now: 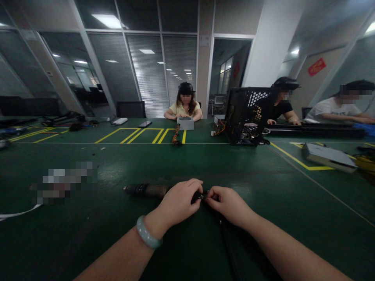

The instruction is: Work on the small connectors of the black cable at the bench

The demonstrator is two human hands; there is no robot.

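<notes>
A dark cylindrical tool [155, 191], by its look an electric screwdriver, lies on the green table with its narrow metal tip to the left. My left hand [180, 201] is closed round its rear end, a pale green bangle [148, 233] on the wrist. Close beside it, my right hand [227, 203] is closed in a pinch at the end of a black cable [227, 244], by a small shiny metal part [201, 197] between the two hands. Fingers partly hide this joint, so I cannot tell whether the cable end is joined to the tool. The cable trails toward me.
A black computer case [247, 117] stands at the back right; a flat grey metal box [329, 156] lies right of it. Across the table a person [186, 109] handles a grey power supply [186, 124]. Two more people sit at right. A phone [145, 124] lies far back.
</notes>
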